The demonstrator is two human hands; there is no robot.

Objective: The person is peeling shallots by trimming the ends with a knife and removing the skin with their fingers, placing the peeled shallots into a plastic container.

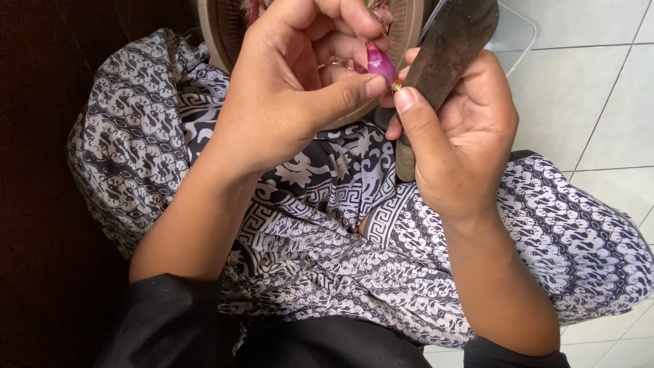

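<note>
My left hand (293, 82) pinches a small purple shallot (379, 63) between thumb and fingers. My right hand (463, 136) grips a knife (446, 48) with a broad dark blade; its wooden handle end pokes out below my fist. The right thumb presses against the shallot's root end, right beside the blade. Both hands are held over my lap, just in front of a beige plastic basket (218, 41) that holds more reddish shallots.
My lap is covered by a black-and-white patterned cloth (320, 245). White floor tiles (593, 82) lie to the right. A clear plastic tray (514, 34) sits behind the knife. A dark surface runs along the left.
</note>
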